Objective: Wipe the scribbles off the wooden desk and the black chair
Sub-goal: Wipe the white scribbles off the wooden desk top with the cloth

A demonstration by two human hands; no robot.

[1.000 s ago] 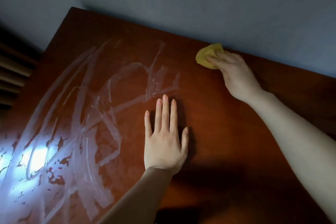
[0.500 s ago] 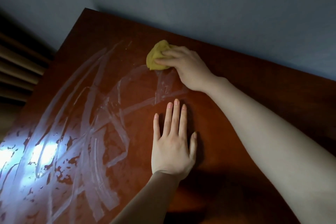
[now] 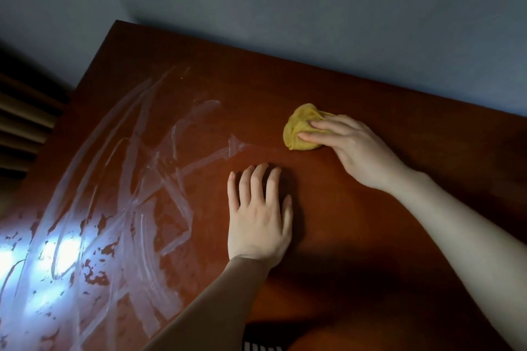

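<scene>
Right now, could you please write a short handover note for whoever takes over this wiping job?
Left hand: flat on the desk, holding nothing.
Right hand: holds the bunched yellow cloth against the desk, near the far edge.
Done: the desk's right side, around both hands, shows no marks.
Left: white scribbles cover the desk's left half, with a streak reaching nearly to the cloth. The chair is not in view, so its state cannot be told.
</scene>
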